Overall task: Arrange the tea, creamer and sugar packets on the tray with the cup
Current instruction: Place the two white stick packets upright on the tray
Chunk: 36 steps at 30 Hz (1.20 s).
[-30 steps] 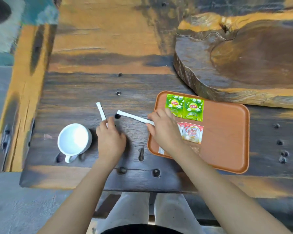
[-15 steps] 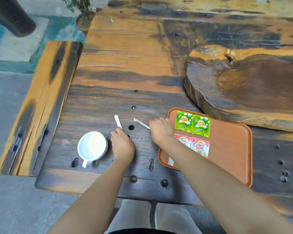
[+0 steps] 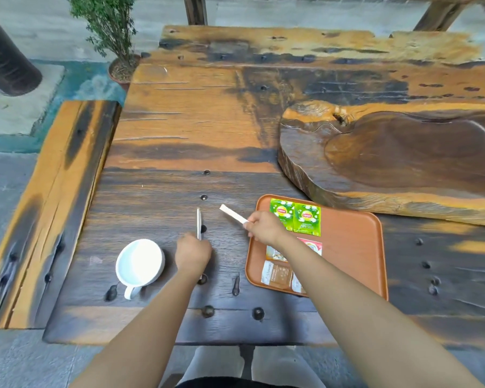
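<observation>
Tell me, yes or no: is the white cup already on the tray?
No, the white cup stands on the dark wooden table, left of the left hand and well apart from the orange tray.

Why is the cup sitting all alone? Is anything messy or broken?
Nothing looks spilled or broken. The white cup stands upright on the table, left of the orange tray, not on it yet. The green tea packets lie neatly on the tray. Each hand, left and right, holds a white sugar stick off the tray.
</observation>
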Each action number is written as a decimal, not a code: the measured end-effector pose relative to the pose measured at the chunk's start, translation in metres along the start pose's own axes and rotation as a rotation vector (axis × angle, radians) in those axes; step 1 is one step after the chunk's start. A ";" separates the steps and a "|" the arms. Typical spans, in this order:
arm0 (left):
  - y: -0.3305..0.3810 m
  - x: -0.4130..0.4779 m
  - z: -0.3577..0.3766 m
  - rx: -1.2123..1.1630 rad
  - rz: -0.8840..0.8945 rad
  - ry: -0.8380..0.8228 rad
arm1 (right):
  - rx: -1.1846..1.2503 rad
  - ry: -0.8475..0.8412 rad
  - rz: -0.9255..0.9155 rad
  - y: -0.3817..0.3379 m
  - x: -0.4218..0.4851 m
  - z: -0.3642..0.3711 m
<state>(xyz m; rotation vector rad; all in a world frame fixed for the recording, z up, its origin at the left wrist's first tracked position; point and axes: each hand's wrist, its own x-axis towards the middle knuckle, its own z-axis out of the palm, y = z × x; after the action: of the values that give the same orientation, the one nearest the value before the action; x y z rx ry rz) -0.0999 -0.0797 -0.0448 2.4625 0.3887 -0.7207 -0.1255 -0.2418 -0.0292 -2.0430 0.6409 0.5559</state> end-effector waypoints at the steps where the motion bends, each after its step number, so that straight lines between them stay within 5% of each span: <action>1: 0.003 -0.002 0.001 -0.089 -0.007 -0.018 | 0.052 0.003 0.008 0.001 -0.004 -0.003; 6: 0.030 -0.028 -0.002 -0.704 -0.142 -0.243 | 0.337 0.114 0.025 0.010 -0.034 -0.024; 12: 0.057 -0.058 0.008 -0.845 -0.121 -0.459 | 0.663 0.228 0.093 0.050 -0.073 -0.054; 17: 0.072 -0.084 0.038 -0.836 -0.074 -0.586 | 0.888 0.269 0.163 0.092 -0.097 -0.071; 23: 0.093 -0.118 0.082 -0.734 -0.087 -0.553 | 1.041 0.324 0.239 0.140 -0.123 -0.092; 36: 0.121 -0.158 0.156 -0.473 0.040 -0.460 | 0.905 0.394 0.304 0.202 -0.130 -0.115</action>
<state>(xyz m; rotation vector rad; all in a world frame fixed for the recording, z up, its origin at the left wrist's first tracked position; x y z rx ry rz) -0.2430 -0.2863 -0.0162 1.7954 0.2887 -1.0141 -0.3361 -0.4041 -0.0196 -1.1941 1.1894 -0.0162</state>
